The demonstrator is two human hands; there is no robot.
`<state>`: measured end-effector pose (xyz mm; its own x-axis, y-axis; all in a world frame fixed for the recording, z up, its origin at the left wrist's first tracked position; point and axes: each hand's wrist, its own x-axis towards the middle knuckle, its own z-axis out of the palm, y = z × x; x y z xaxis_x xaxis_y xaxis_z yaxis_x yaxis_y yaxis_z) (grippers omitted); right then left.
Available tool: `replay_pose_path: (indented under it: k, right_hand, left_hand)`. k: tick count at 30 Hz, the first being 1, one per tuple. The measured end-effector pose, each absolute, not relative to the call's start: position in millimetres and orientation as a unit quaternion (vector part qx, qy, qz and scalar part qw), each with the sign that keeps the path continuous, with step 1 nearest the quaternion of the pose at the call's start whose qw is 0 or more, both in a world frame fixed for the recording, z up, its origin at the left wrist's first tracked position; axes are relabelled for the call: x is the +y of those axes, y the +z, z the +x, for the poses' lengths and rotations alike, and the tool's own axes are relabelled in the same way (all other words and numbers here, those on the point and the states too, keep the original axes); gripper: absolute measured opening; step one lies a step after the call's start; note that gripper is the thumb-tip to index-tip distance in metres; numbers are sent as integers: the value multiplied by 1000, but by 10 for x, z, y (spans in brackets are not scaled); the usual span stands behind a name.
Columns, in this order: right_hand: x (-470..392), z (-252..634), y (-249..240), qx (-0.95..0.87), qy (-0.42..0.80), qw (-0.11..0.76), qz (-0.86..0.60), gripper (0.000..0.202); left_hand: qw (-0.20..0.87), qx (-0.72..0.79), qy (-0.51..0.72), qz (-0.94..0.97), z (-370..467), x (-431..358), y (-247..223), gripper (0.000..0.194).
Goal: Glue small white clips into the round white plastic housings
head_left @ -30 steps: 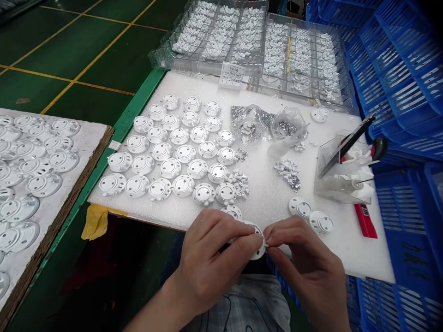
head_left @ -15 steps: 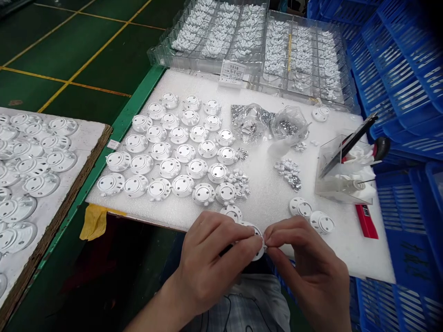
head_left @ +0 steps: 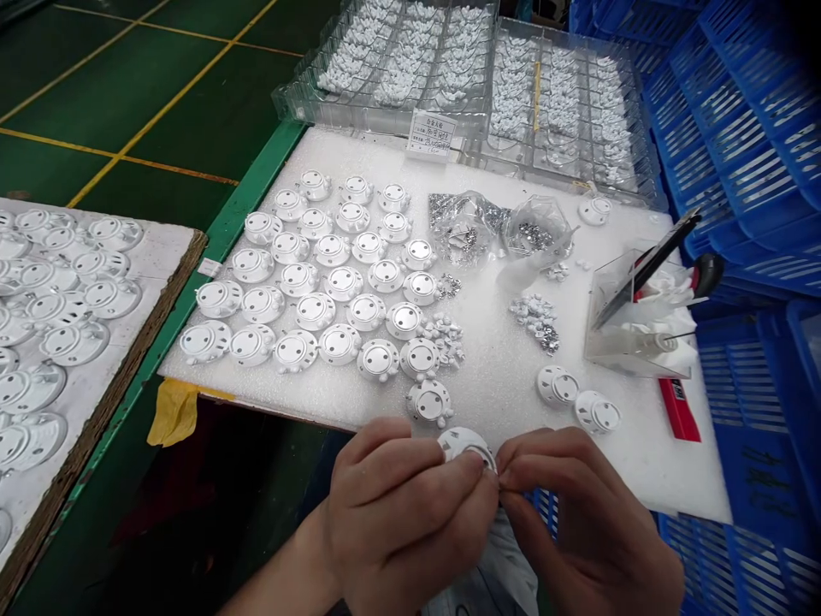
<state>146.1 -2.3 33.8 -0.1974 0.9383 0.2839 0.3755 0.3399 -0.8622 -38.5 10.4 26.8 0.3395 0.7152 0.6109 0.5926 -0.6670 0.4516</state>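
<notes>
A round white part is held at the front edge of the foam-covered table, with my left hand closed around it. My right hand is pinched at the part's right rim; whatever lies between its fingertips is too small and hidden to make out. Just beyond my hands lies a similar round part. Two more rest to the right. Rows of these parts cover the left of the foam, beside a pile of small white pieces.
Clear bags of small metal pieces lie mid-table. A clear box of tools and a red object stand right. Clear trays line the back; blue crates flank the right. Another board is left.
Both hands have moved slightly down with the held part, which has turned and tilted. The round part just beyond them is now fully uncovered.
</notes>
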Motion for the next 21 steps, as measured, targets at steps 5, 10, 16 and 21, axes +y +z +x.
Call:
replay_pose_path:
  k: [5, 10, 16, 21]
  right_hand:
    - [14, 1481, 300, -686, 351, 433, -468, 14]
    - [30, 1584, 222, -631, 336, 489, -501, 13]
    - [29, 1534, 147, -706, 321, 428, -464, 19]
    - [44, 1434, 171, -740, 235, 463, -427, 32]
  left_hand:
    - [91, 368, 506, 775, -327, 247, 131, 18]
    - [212, 382, 551, 711, -307, 242, 45, 3]
    - [314, 406, 562, 648, -284, 174, 85, 5]
    - [374, 414, 537, 633, -262, 142, 70, 8]
